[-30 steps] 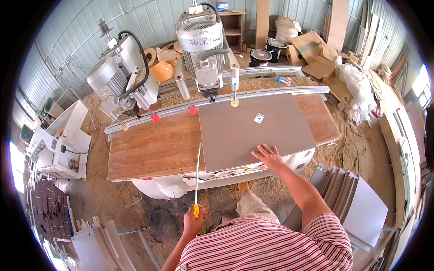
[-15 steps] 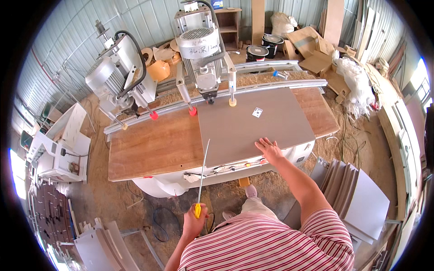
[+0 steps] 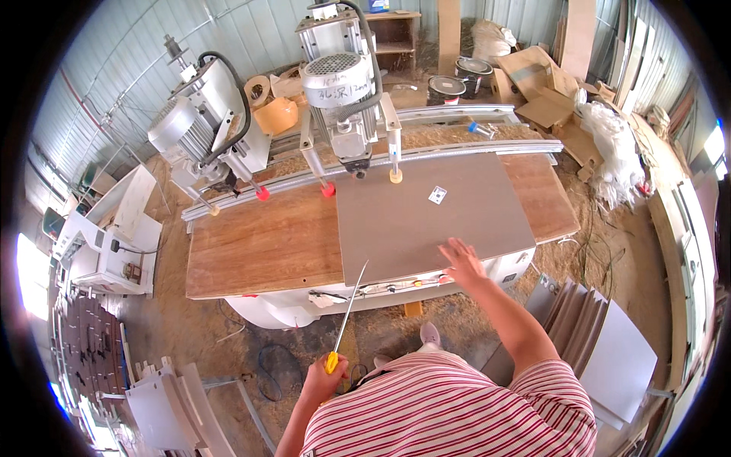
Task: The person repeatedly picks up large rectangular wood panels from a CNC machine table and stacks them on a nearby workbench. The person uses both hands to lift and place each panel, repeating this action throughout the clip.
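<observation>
A flat grey panel (image 3: 426,213) with a small white sticker (image 3: 437,195) lies on the wooden machine table (image 3: 259,244), its far edge under the drill head (image 3: 343,91). My right hand (image 3: 461,260) rests flat, fingers spread, on the panel's near right edge. My left hand (image 3: 326,373) is low, close to my body, gripping the yellow handle of a long screwdriver (image 3: 349,308) whose thin shaft points up toward the panel's near left corner. The shaft's tip ends at the table's front edge.
A second motor unit (image 3: 202,133) stands at the left of the metal fence rail (image 3: 426,152). White and grey boards (image 3: 601,343) lean at my right. White cabinet parts (image 3: 114,244) stand at the left. Cardboard, cans and sawdust lie behind and around the table.
My right hand has shifted slightly left and nearer along the panel's front edge. My left hand keeps hold of the screwdriver at about the same place. The panel stays put.
</observation>
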The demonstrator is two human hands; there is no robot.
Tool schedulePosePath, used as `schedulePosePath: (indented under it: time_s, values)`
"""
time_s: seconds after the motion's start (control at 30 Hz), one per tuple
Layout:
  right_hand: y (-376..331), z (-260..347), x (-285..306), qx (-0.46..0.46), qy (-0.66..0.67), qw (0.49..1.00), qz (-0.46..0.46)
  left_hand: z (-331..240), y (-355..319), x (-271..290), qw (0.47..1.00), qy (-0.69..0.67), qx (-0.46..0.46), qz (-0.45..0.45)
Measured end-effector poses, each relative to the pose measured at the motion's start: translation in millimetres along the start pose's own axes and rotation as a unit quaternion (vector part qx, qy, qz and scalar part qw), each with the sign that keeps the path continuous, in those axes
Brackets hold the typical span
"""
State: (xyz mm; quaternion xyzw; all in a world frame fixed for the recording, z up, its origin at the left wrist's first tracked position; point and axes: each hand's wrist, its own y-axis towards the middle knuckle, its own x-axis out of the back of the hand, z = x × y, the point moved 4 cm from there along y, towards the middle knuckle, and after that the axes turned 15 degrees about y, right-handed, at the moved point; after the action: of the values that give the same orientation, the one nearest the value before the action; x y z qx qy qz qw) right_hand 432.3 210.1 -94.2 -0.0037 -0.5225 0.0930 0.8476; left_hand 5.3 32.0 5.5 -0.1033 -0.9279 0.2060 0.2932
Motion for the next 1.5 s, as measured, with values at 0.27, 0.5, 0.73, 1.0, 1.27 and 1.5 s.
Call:
schedulePosePath:
  time_s: [0.27, 0.5, 0.73, 1.0, 1.27, 1.5]
  values:
    - [-44.0, -91.1, 110.0, -0.296, -0.109, 0.949, -0.024, 12.0, -18.8, 33.5, 0.970, -0.173, 0.156, -0.063]
    - [-46.4, -138.7, 110.3, -0.283, -0.007, 0.959, -0.034, 20.6, -13.2, 37.8, 0.900, -0.284, 0.206, -0.258]
    - [-34.5, -140.4, 118.9, -0.227, 0.000, 0.974, -0.012, -43.4, 8.8, -16.1, 0.981, -0.151, 0.102, 0.061]
    - [-30.4, -146.7, 116.8, -0.224, 0.002, 0.975, -0.011, -35.5, 20.4, -0.8, 0.961, -0.204, 0.139, -0.121]
    - [-6.9, -39.2, 59.8, -0.189, 0.001, 0.982, -0.025, -28.9, 21.6, -13.6, 0.980, -0.154, 0.103, -0.076]
    - [22.4, 95.4, -12.0, -0.128, 0.017, 0.991, -0.023, -2.9, 0.1, -2.6, 0.982, -0.149, 0.112, -0.037]
